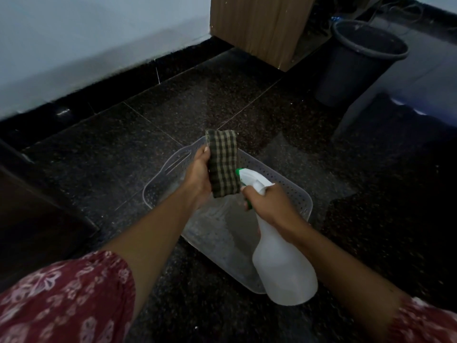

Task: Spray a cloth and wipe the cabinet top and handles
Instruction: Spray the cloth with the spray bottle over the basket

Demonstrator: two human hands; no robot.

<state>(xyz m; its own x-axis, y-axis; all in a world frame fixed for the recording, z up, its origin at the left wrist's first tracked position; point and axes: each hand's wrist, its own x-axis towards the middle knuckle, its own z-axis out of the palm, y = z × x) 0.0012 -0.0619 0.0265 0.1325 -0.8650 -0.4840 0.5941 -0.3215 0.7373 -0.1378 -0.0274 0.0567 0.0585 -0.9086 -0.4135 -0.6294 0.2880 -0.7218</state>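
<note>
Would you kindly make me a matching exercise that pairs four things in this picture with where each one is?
Things:
1. cloth
2. spray bottle
3. basket
4. bin

Places:
A. on the floor under both hands
B. in the left hand
C. far right, beside the wooden panel
D. in the right hand

Pairs: 1-B, 2-D, 3-A, 4-C
</note>
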